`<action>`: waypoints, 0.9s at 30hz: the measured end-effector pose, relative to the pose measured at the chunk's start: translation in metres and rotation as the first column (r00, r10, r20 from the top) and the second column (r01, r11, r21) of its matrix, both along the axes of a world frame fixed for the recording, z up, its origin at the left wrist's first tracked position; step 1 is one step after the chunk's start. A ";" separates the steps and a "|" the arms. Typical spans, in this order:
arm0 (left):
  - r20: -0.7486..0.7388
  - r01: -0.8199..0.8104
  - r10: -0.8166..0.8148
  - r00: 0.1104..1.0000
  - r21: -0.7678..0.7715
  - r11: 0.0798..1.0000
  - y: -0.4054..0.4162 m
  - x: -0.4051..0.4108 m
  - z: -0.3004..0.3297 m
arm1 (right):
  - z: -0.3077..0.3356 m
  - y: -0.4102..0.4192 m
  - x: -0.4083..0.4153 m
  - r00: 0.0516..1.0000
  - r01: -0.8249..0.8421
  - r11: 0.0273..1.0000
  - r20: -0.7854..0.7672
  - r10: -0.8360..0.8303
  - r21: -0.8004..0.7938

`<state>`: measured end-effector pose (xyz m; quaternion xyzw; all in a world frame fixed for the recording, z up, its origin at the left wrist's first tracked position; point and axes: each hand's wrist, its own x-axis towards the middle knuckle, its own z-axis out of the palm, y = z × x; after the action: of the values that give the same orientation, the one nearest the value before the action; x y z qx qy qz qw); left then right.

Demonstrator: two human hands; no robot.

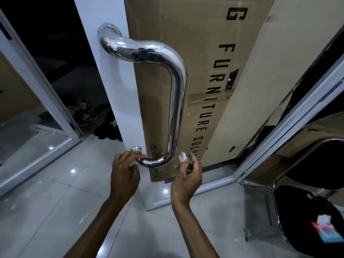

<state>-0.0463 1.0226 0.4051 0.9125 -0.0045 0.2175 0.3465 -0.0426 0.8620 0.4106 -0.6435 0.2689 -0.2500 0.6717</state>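
The right hand (186, 175) pinched a white wipe (182, 157), off the handle (175, 101). The left hand (125, 174) touched its low end; I couldn't tell if it gripped. Wiping looked still to do.
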 end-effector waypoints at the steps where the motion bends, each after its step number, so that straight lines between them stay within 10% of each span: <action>1: 0.008 -0.007 0.007 1.000 -0.033 0.999 0.001 -0.001 0.002 | 0.000 0.007 -0.001 0.999 -0.031 0.999 -0.021 0.030 -0.025; 5: 0.028 0.015 -0.014 1.000 -0.036 0.999 0.006 -0.004 0.006 | -0.006 0.038 -0.009 0.982 -0.084 0.996 -0.166 0.090 0.042; 12: 0.023 -0.008 0.008 1.000 0.010 1.000 0.008 0.000 0.007 | -0.007 0.057 -0.003 0.930 0.046 0.789 -0.316 0.190 0.612; 27: 0.007 -0.066 0.066 0.998 -0.007 0.998 0.003 -0.001 0.007 | -0.029 0.080 0.013 0.852 -0.122 0.117 0.044 0.521 0.986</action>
<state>-0.0473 1.0252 0.4118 0.9101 0.0253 0.2325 0.3422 -0.0294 0.9418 0.3818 -0.1477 0.3183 0.2364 0.9061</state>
